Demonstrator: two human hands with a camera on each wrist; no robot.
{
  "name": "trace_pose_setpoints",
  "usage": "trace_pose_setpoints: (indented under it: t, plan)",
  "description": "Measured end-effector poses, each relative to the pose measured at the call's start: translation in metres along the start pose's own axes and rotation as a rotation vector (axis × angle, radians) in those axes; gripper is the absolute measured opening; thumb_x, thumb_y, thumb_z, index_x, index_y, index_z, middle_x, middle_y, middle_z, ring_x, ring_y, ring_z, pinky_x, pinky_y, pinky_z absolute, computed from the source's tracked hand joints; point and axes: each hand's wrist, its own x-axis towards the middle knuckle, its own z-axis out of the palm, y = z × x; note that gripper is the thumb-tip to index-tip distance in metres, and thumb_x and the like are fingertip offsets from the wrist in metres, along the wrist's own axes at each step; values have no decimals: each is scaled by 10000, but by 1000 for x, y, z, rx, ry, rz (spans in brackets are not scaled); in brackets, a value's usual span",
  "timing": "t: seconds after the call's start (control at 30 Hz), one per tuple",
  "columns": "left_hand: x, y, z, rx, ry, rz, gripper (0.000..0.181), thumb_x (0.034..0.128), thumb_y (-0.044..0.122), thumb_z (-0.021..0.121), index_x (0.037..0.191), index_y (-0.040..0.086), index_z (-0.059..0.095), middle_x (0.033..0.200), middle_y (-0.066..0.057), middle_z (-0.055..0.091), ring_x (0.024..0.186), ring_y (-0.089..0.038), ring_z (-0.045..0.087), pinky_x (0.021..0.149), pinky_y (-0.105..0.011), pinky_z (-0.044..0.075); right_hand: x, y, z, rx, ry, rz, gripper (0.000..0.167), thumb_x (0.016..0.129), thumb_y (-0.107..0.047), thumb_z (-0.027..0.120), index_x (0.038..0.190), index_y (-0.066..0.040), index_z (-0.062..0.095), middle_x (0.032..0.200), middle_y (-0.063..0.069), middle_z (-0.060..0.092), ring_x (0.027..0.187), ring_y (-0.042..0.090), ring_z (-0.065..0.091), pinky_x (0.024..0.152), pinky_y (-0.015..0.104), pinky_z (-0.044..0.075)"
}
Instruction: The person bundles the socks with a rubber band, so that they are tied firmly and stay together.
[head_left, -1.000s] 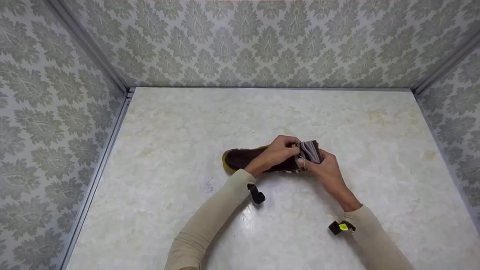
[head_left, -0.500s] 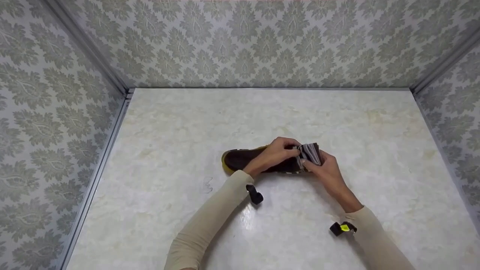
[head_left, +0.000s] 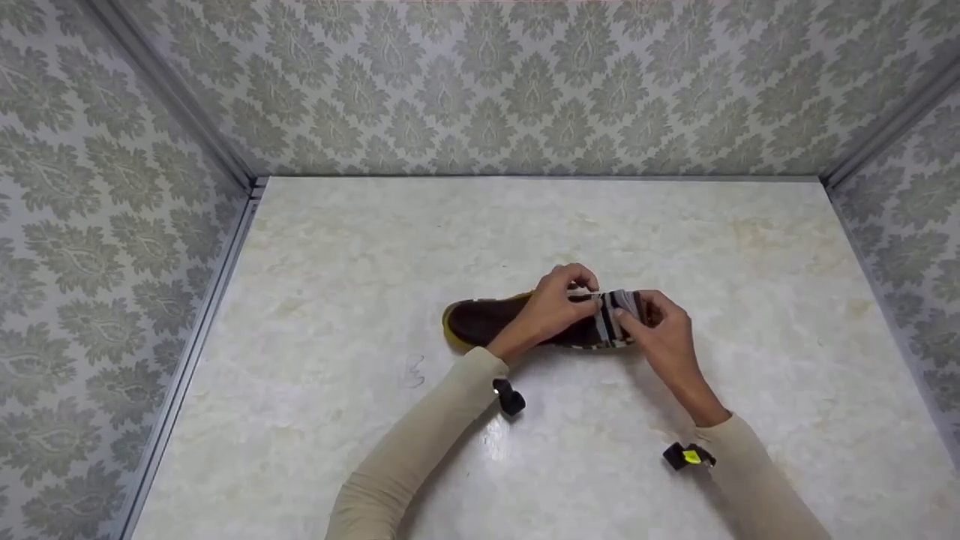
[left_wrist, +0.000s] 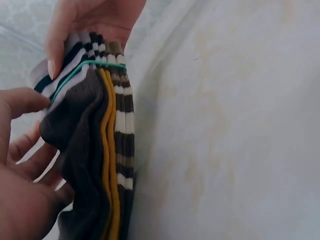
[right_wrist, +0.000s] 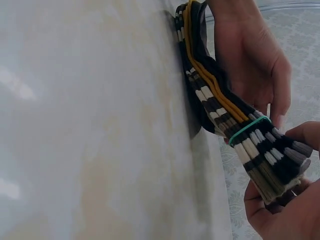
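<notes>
A bundle of stacked socks (head_left: 486,321), dark with mustard edges and striped cuffs, lies lengthwise on the table. Around the cuffs runs a thin green rubber band (right_wrist: 248,129). My left hand (head_left: 551,309) is over the middle of the bundle; in the left wrist view one fingertip touches the socks beside the band, and its other fingers are loosely bent at their side. At the cuff end my right hand (head_left: 666,326) grips the socks, thumb on top and fingers underneath. The far side of the band is hidden in the left wrist view.
The pale marbled table (head_left: 337,247) surrounds the socks. Patterned walls (head_left: 487,90) stand behind it and at both sides. Black wrist-worn devices (head_left: 510,399) sit on both sleeves.
The cuffs, tipped up a second ago, now lie flatter in line with the bundle. My right hand has shifted slightly right. My left thumb and forefinger have spread apart.
</notes>
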Motion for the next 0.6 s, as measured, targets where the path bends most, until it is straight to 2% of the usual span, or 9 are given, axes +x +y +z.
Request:
trace_pose_setpoints:
  t: [0.1, 0.23, 0.33, 0.43, 0.5, 0.6]
  plan:
    - [-5, 10, 1, 205, 53, 20, 90, 978, 135, 780, 980, 141, 690, 949, 25, 618, 965, -203, 547, 884, -289, 448, 0, 0, -1, -26, -12, -7, 291, 1010, -151, 822, 1236, 13, 739, 1100, 191, 743, 888, 139, 698, 734, 208, 554]
    - [-9, 23, 5, 333, 28, -67, 91, 1000, 175, 785, 930, 136, 743, 822, 45, 636, 759, -115, 546, 732, -252, 436, -1, 0, -1, -32, -25, -9, 315, 1022, -160, 812, 1274, 10, 730, 1161, 188, 743, 906, 112, 697, 743, 198, 553]
    - [-10, 30, 9, 356, 6, -126, 99, 1021, 164, 767, 943, 109, 795, 778, 40, 678, 656, -79, 554, 639, -218, 435, -2, 0, -1, -11, -41, -20, 308, 1024, -149, 808, 1274, 12, 727, 1191, 186, 741, 948, 123, 711, 774, 201, 565]
    - [-11, 33, 12, 348, 19, -153, 119, 1019, 113, 732, 946, 91, 824, 752, 25, 700, 608, -73, 544, 604, -210, 422, -3, -1, -1, 6, -52, -34, 289, 1023, -133, 807, 1262, 8, 728, 1212, 175, 743, 1020, 129, 726, 821, 202, 573]
    - [-11, 32, 11, 316, 54, -171, 136, 1000, 76, 711, 933, 94, 828, 751, 29, 708, 609, -70, 555, 615, -212, 437, -3, -1, -1, 6, -53, -42, 271, 1018, -119, 811, 1248, 2, 734, 1207, 168, 744, 1043, 133, 728, 840, 203, 569]
    - [-12, 29, 5, 248, 155, -202, 146, 971, 60, 716, 882, 105, 823, 750, 29, 727, 636, -90, 596, 664, -239, 487, -3, -1, -3, -10, -59, -34, 274, 1019, -120, 810, 1252, 3, 736, 1206, 165, 740, 1047, 115, 717, 855, 191, 559]
